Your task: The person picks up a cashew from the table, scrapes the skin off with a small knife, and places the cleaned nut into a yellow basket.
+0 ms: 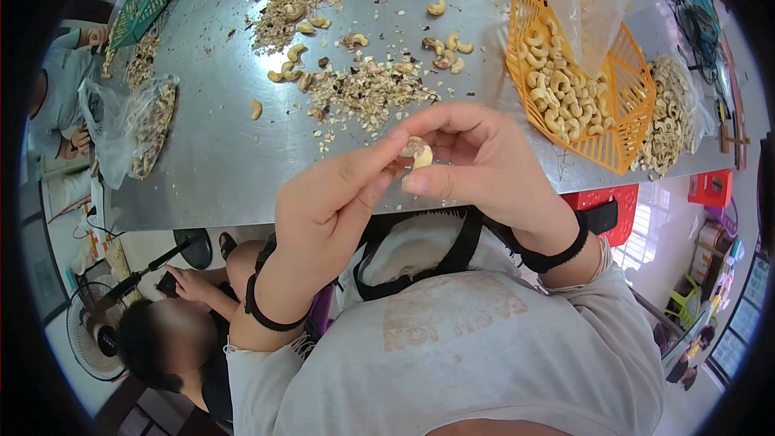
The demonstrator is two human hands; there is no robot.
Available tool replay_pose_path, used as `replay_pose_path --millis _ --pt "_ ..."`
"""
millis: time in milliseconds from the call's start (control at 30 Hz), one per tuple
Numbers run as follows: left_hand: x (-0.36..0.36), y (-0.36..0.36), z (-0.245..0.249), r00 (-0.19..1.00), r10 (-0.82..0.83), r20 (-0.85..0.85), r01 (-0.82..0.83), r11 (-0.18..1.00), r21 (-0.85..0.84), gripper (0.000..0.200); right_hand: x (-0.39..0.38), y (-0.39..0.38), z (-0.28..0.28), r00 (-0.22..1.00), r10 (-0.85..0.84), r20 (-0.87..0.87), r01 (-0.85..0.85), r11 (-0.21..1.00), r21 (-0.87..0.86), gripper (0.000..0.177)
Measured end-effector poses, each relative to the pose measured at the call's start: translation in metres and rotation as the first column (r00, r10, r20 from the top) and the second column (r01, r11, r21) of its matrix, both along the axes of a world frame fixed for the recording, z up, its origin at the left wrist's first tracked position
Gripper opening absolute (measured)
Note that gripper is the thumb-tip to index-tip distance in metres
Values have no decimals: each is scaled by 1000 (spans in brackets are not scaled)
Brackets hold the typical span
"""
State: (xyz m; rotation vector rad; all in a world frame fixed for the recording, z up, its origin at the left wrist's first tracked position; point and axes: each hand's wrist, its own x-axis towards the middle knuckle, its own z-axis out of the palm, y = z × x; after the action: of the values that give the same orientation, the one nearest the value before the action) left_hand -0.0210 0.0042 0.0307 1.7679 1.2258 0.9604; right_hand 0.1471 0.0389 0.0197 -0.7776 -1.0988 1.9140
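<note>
In front of my chest, over the table's near edge, a curved cashew nut with some brownish skin is held between both hands. My left hand pinches at its left side with thumb and fingertips close together. Curled around from the other side, my right hand grips the nut between thumb and fingers. Just beyond the hands lies a pile of pale and dark skin flakes. Several loose cashews are scattered on the metal table.
An orange basket of cashews stands at the right, beside a bag of nut pieces. A plastic bag and a green basket are at the left. One person sits low at my left; another is across the table's left end.
</note>
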Motion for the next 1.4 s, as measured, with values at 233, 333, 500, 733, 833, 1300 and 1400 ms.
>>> replay_pose_path --millis 233,333,500,733,833,1300,1400 --pt "-2 -3 4 986 12 165 25 975 -221 34 -1 -2 -4 997 -54 54 49 995 89 34" --pt "-4 -2 5 986 -39 165 77 970 -231 35 0 -2 -5 997 -60 48 52 987 154 36" --pt "-5 0 7 979 -50 196 95 969 -229 33 -1 -2 -4 999 -48 18 45 989 142 36" --pt "-5 0 10 953 -67 295 150 951 -270 34 0 -2 -6 999 -38 2 37 982 185 35" --pt "-7 -1 10 958 -84 275 157 954 -257 36 -1 -3 -6 1000 -27 -9 29 985 172 35" --pt "0 5 -2 990 -108 -91 123 976 182 38 -2 -4 -10 993 -95 67 71 954 290 31" --pt "-1 4 -6 988 -42 -149 78 967 243 36 -3 -4 -11 986 -119 113 80 949 305 32"
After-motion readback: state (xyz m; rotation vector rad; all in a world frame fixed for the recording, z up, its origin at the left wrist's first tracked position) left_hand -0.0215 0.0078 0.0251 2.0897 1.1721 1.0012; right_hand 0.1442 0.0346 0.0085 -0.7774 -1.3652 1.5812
